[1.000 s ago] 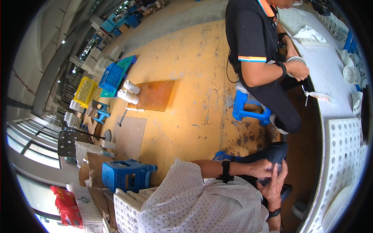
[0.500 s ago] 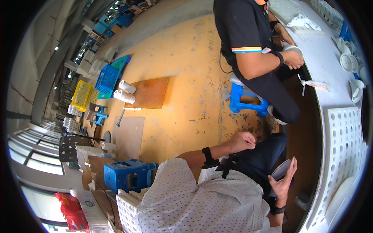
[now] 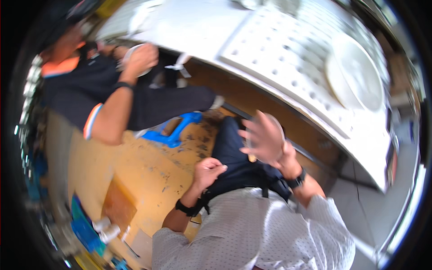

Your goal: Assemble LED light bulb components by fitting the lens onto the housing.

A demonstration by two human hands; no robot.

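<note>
My right hand is raised over my lap, blurred by motion, its fingers stretched across a round, pale-rimmed dish-like piece. Most of that piece is hidden behind the fingers and palm. My left hand hovers by my left thigh, thumb and fingers pressed together. Whatever the pinch holds, if anything, is too small to make out. Dark trousers lie beneath both hands.
A white table runs ahead and to the right, carrying a board with rows of holes and a large white basin. At left a co-worker sits on a blue stool, holding a round white piece.
My view has swung to the right, bringing the table and basin further in. The right hand has lifted and turned with the round piece. My left hand keeps its pinch.
</note>
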